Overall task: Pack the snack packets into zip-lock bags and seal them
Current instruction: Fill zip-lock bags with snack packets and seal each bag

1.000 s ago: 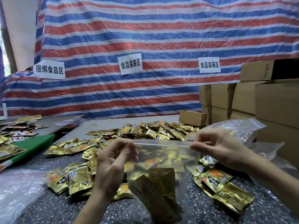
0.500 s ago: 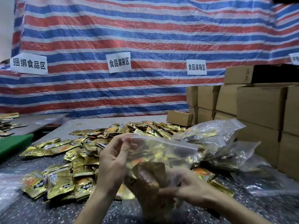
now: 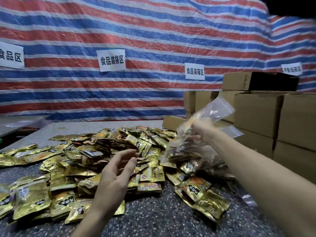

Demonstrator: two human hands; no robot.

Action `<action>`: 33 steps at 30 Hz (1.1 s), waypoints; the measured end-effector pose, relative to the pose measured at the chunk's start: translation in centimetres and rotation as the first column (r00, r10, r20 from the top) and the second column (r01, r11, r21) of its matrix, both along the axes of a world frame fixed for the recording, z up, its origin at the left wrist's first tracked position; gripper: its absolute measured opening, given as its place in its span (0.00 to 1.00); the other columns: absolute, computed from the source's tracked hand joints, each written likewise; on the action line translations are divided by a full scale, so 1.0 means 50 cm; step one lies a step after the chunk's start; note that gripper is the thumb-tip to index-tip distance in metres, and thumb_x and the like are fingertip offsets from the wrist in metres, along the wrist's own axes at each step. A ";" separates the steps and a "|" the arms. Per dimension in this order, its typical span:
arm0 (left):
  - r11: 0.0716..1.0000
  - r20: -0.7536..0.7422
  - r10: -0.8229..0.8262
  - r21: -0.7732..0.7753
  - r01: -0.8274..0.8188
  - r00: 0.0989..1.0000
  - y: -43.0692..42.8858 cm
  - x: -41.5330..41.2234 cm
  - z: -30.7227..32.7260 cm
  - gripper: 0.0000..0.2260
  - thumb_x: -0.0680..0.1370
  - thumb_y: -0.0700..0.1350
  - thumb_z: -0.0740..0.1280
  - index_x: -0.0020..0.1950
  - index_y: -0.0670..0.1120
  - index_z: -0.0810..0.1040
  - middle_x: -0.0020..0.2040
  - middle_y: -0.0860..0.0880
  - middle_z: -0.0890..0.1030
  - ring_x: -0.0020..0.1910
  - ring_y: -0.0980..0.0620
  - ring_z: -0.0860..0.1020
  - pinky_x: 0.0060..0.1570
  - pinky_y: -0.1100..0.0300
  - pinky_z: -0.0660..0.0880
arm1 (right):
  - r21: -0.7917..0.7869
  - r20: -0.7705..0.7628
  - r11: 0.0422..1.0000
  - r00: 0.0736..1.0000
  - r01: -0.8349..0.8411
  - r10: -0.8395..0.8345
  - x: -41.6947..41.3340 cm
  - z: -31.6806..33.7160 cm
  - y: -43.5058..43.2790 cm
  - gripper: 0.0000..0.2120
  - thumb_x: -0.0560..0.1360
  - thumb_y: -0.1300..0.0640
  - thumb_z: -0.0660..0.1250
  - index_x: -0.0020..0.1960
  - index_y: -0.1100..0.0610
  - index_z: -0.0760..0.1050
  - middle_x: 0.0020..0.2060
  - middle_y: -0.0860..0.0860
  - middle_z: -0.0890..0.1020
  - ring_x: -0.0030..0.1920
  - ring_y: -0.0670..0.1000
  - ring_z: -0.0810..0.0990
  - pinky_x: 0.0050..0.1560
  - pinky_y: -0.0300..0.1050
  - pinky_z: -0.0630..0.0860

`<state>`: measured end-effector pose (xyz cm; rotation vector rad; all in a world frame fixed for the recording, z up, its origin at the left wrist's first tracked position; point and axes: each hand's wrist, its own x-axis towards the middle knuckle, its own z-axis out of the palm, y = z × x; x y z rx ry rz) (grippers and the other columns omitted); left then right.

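Note:
A wide heap of gold snack packets point(image 3: 95, 156) covers the speckled table point(image 3: 153, 218). My right hand point(image 3: 201, 132) reaches out to the right, shut on a clear zip-lock bag point(image 3: 189, 151) with packets inside, held above other filled bags near the cartons. The bag's top end point(image 3: 217, 110) sticks up past my fingers, blurred. My left hand point(image 3: 118, 170) hovers over the middle of the heap, fingers apart and curled, holding nothing.
Stacked cardboard cartons point(image 3: 266, 117) line the right side and a low box point(image 3: 172, 121) sits behind the heap. A striped tarp with white paper signs point(image 3: 112, 60) hangs behind. A second table edge point(image 3: 20, 124) lies at far left.
Both hands held the bag in front of me; now my right hand has carried it up and right toward the cartons, and my left hand has let go. The view turned right.

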<state>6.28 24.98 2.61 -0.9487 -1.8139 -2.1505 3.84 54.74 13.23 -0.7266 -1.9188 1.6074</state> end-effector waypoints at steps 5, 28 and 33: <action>0.998 -0.025 -0.004 -0.067 0.002 1.000 0.017 -0.002 -0.001 0.06 0.78 0.55 0.67 0.53 0.59 0.82 0.53 0.56 0.84 0.55 0.58 0.81 0.52 0.61 0.76 | 0.483 0.310 0.865 0.899 0.133 -0.311 -0.018 -0.061 0.035 0.09 0.78 0.57 0.68 0.46 0.64 0.79 0.37 0.56 0.85 0.39 0.53 0.85 0.42 0.47 0.83; 0.861 0.007 0.452 -0.263 -0.435 0.892 -0.270 -0.034 -0.065 0.09 0.79 0.43 0.68 0.52 0.57 0.81 0.49 0.59 0.83 0.48 0.59 0.81 0.44 0.61 0.79 | 0.248 -0.124 0.823 0.826 -0.511 0.550 -0.003 -0.302 -0.394 0.21 0.80 0.48 0.67 0.34 0.60 0.80 0.25 0.55 0.80 0.23 0.50 0.74 0.25 0.42 0.68; 0.543 -0.246 0.665 -0.489 -0.683 0.705 -0.388 -0.082 -0.072 0.10 0.80 0.44 0.68 0.61 0.54 0.78 0.54 0.58 0.80 0.49 0.60 0.78 0.45 0.63 0.77 | 0.295 -0.242 0.804 0.774 -0.516 0.585 -0.001 -0.328 -0.397 0.21 0.75 0.43 0.67 0.34 0.60 0.80 0.24 0.56 0.78 0.21 0.51 0.73 0.23 0.41 0.69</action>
